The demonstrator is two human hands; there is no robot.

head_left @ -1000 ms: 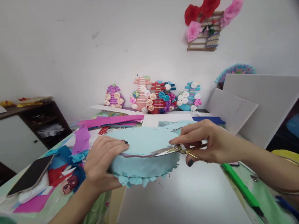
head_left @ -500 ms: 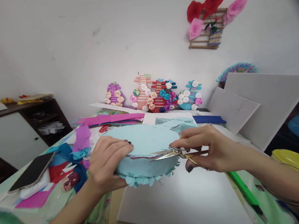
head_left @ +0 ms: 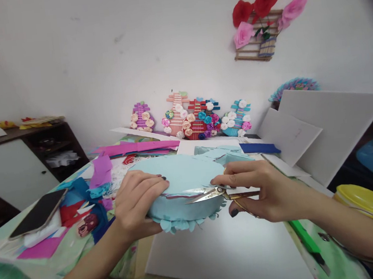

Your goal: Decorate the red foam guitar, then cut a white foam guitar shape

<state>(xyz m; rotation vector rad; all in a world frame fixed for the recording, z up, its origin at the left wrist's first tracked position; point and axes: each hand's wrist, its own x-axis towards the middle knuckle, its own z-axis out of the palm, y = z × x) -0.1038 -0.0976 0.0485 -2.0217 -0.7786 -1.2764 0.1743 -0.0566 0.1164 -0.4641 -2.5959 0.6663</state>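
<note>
A pale blue paper-covered instrument shape (head_left: 179, 171) is held above the white board, its rounded body toward me and its neck pointing away. Along its lower rim hangs a fringe of snipped paper tabs (head_left: 178, 224). My left hand (head_left: 139, 200) grips the body's left side, fingers on top and thumb beneath. In my right hand (head_left: 254, 188) is a pair of gold-handled scissors (head_left: 220, 192), with the blades parted at the body's upper front edge. A dark reddish line shows along that edge near the blades.
A white board (head_left: 225, 255) lies under the work, with a green cutter (head_left: 305, 238) to its right. Leftward are a phone (head_left: 39, 212) and coloured paper scraps (head_left: 101, 170). Decorated paper instruments (head_left: 197, 118) lean on the wall. A yellow-lidded tub (head_left: 366, 200) stands at right.
The scissor blades have spread wider, the lower blade dropping away from the rim. Both hands and the blue shape stay in nearly the same place.
</note>
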